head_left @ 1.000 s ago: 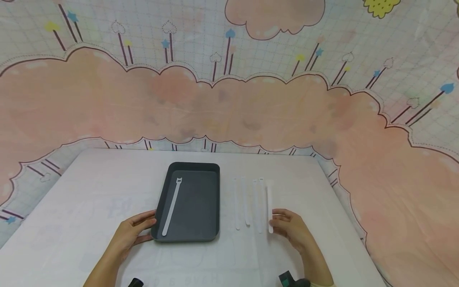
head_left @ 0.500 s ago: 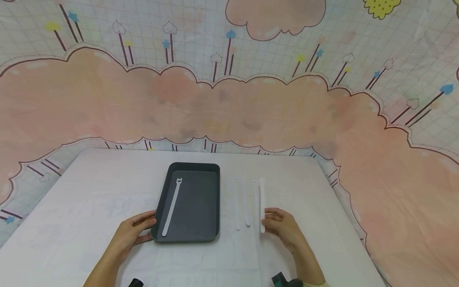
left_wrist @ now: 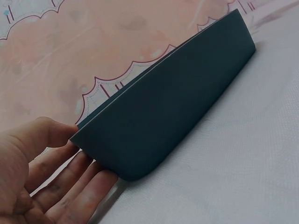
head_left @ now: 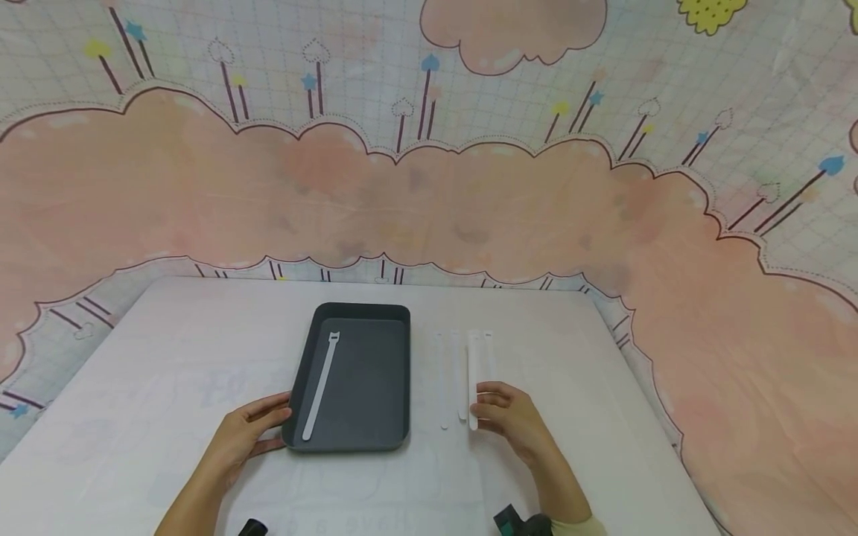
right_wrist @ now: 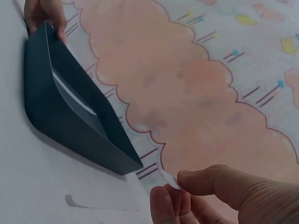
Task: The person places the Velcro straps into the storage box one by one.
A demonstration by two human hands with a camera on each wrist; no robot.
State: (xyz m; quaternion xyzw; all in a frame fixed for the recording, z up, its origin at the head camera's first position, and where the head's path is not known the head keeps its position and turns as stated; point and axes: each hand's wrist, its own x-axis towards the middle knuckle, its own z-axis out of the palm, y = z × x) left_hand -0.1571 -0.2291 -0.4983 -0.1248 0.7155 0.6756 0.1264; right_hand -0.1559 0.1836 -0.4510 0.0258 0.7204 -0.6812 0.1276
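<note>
Dark tray [head_left: 369,387]: flat | white strip [head_left: 321,386]: inside, slanting | second strip [head_left: 472,372]: pinched | other strips [head_left: 459,377]: alongside, perhaps three

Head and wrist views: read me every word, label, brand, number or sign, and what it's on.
No text can be read in any view.
Dark tray: no lettering shows.
White strip in the right hand: none I can make out.
Table cover: faint marks left of the tray, too faint to read; I cannot tell if they are lettering.
Backdrop: drawings only, no words.
</note>
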